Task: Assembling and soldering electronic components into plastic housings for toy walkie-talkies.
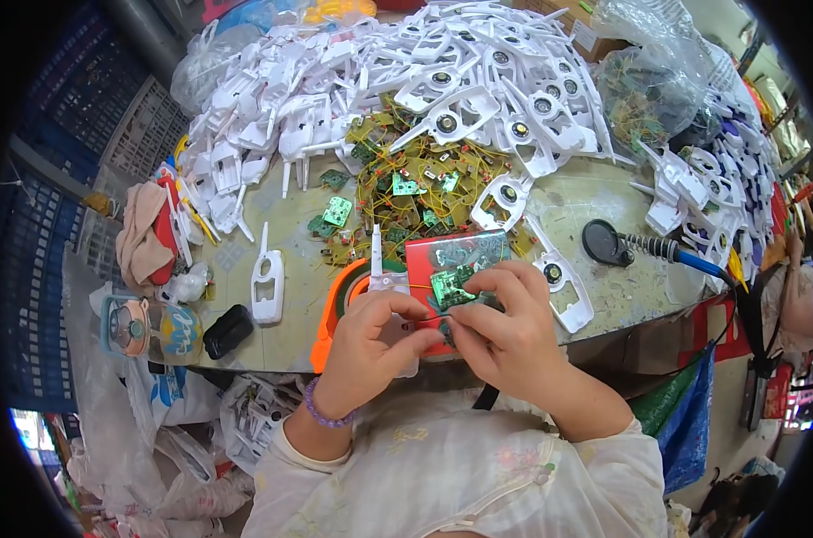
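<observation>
Both my hands meet near the table's front edge. My left hand (361, 345), with a purple bead bracelet at the wrist, pinches a thin red wire (436, 317) between thumb and forefinger. On the wire's other side, my right hand (505, 327) is closed, its fingertips at the wire. A small green circuit board (451, 287) sits against the right forefinger; whether it is gripped or only touched is hard to see. Beneath the hands are a red box (418, 263) and a white plastic shell (377, 260), partly hidden. An orange ring-shaped thing (323, 332) shows beside my left hand.
A large heap of white plastic shells (272, 108) covers the back. Before it lie piled circuit boards with yellow wires (415, 170). A soldering iron stand (608, 242) is at right. Left are a single shell (266, 287), a black case (228, 332) and a clear bottle (173, 332).
</observation>
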Tool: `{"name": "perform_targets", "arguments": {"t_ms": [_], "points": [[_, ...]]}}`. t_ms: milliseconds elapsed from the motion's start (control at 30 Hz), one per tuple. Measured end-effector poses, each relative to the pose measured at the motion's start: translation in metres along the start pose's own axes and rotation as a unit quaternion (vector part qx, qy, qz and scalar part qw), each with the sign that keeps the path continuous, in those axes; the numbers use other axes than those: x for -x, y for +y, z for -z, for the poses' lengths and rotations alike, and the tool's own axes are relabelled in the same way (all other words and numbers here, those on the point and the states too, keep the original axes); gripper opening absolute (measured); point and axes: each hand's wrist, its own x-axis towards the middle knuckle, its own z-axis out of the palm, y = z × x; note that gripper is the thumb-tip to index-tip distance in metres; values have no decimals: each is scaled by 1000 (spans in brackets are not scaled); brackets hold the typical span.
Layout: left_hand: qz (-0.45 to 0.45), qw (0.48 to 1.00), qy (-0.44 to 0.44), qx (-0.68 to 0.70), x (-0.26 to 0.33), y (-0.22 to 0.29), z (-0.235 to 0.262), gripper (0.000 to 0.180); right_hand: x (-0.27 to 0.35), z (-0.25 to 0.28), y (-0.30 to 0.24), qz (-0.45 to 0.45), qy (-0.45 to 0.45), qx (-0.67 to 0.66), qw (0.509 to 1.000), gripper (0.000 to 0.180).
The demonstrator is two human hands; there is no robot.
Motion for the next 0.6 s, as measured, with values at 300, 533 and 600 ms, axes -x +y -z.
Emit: {"name": "perform_targets", "arguments": {"t_ms": [300, 533, 600], "points": [[-118, 988, 26, -100, -7, 0, 1, 12, -4, 0, 8, -58, 5, 62, 996, 29], [-279, 930, 38, -237, -18, 4, -8, 16, -6, 3, 19, -23, -33, 22, 999, 33], [-273, 930, 28, -245, -16, 3, -10, 16, -4, 5, 20, -31, 4, -18, 999, 31]]}}
